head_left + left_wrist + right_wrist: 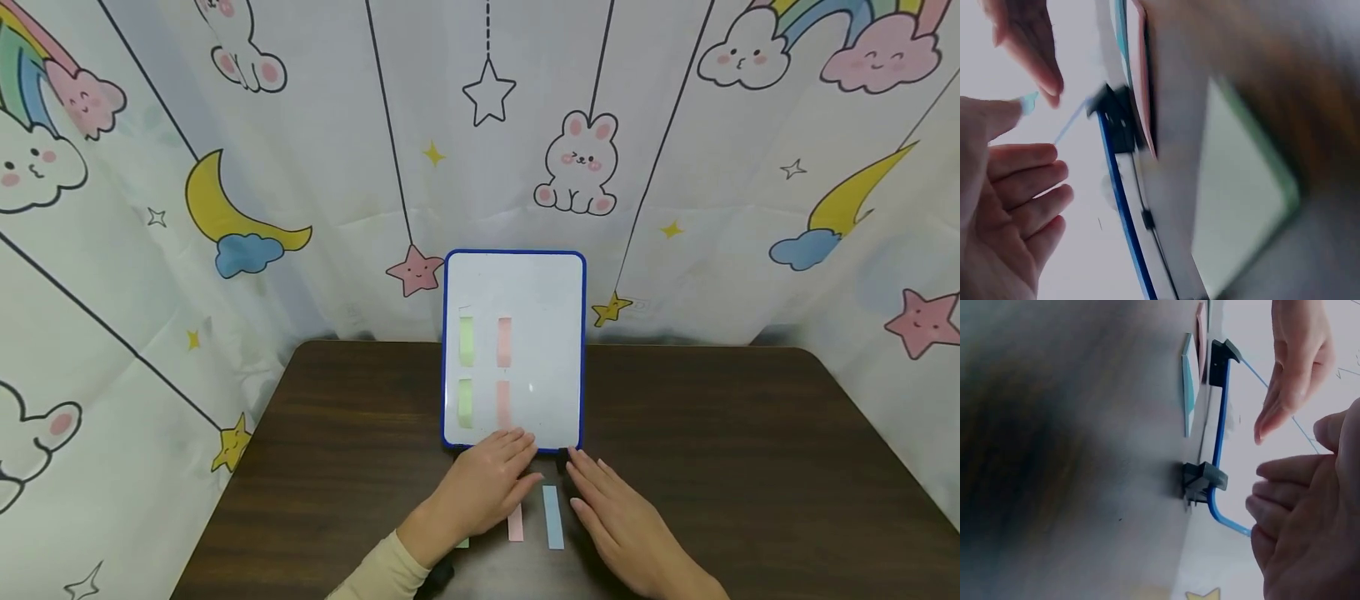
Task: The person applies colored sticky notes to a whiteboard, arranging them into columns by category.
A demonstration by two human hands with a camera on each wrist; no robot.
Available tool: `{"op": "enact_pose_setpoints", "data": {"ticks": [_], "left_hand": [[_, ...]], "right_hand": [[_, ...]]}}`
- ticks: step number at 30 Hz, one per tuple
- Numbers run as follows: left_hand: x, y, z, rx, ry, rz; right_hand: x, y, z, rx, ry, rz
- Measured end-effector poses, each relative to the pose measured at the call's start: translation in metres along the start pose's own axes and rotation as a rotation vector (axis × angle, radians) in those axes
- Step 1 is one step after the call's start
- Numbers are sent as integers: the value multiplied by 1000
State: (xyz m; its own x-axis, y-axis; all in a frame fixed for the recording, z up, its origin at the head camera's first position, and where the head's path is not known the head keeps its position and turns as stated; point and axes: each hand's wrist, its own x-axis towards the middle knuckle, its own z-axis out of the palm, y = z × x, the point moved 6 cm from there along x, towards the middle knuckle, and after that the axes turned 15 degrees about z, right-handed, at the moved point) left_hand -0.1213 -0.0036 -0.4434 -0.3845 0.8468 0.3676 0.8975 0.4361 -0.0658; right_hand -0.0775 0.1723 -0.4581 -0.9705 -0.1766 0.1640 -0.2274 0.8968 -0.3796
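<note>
A whiteboard (547,333) with a blue frame stands upright on black feet (1205,477). Two green paper strips (466,404) and two pink paper strips (504,342) are stuck on it in two columns. My left hand (491,475) is at the board's lower edge, its straight fingers overlapping the bottom of the lower pink strip. At its thumb tip a small pale blue piece (1029,103) shows in the left wrist view. My right hand (622,521), fingers extended and holding nothing, is at the board's lower right corner. Between the hands lies a blue strip pad (552,517).
A pink strip pad (515,523) and a green strip pad (1241,194) lie on the dark wooden table (337,483), partly under my left arm in the head view. Behind the board hangs a white curtain (322,108) printed with rabbits, stars and clouds.
</note>
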Motion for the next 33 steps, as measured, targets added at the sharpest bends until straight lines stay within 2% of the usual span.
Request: {"op": "enact_pose_setpoints", "data": {"ticks": [5, 7, 12, 15, 22, 33], "left_hand": [[5, 20, 6, -17, -101, 84], [7, 26, 7, -34, -128, 95], [6, 33, 10, -72, -176, 69], [6, 36, 12, -83, -183, 50], [6, 41, 21, -111, -214, 40], [7, 45, 26, -84, -219, 17]], "right_hand": [[-8, 2, 3, -5, -133, 17], [-11, 2, 5, -5, -170, -11], [-15, -4, 7, -29, -151, -165], [-17, -5, 8, -38, -162, -203], [-18, 2, 15, 26, -391, -96], [-18, 7, 18, 46, -467, -53]]}}
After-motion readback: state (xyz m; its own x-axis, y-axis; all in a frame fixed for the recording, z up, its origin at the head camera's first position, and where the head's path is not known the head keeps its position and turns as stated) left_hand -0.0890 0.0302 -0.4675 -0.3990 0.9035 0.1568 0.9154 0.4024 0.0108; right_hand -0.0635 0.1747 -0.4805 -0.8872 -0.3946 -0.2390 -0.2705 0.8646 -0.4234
